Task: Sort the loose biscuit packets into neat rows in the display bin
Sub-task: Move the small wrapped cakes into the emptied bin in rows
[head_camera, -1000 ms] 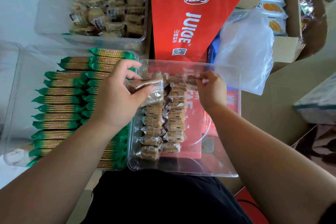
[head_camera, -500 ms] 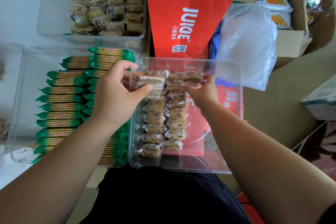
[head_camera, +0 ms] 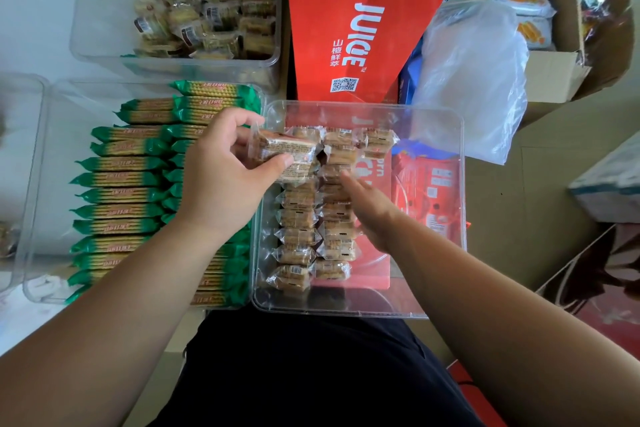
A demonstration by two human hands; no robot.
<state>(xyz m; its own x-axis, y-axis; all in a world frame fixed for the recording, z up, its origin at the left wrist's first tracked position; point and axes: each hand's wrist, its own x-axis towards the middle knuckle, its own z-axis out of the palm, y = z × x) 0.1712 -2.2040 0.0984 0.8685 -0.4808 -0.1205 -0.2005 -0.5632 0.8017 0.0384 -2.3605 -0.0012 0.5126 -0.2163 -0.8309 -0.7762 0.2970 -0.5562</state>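
Observation:
A clear plastic display bin [head_camera: 446, 295] sits on my lap. Inside it, small clear-wrapped biscuit packets [head_camera: 298, 236] lie in two neat rows along its left side, and one packet [head_camera: 377, 142] starts a third row at the far end. My left hand [head_camera: 221, 177] grips a stack of loose biscuit packets [head_camera: 287, 152] above the bin's far left corner. My right hand [head_camera: 370, 208] hovers with straight fingers over the second row and holds nothing.
Left of the bin, a clear tray [head_camera: 45, 184] holds rows of green-wrapped biscuit packs [head_camera: 121, 180]. A second clear bin [head_camera: 104, 55] with loose packets stands at the back. A red juice carton [head_camera: 363, 21], a plastic bag [head_camera: 474, 76] and cardboard boxes [head_camera: 550, 80] lie behind and to the right.
My right hand has let go of a packet at the far end of the bin and drawn back toward me over the second row. My left hand still grips its stack.

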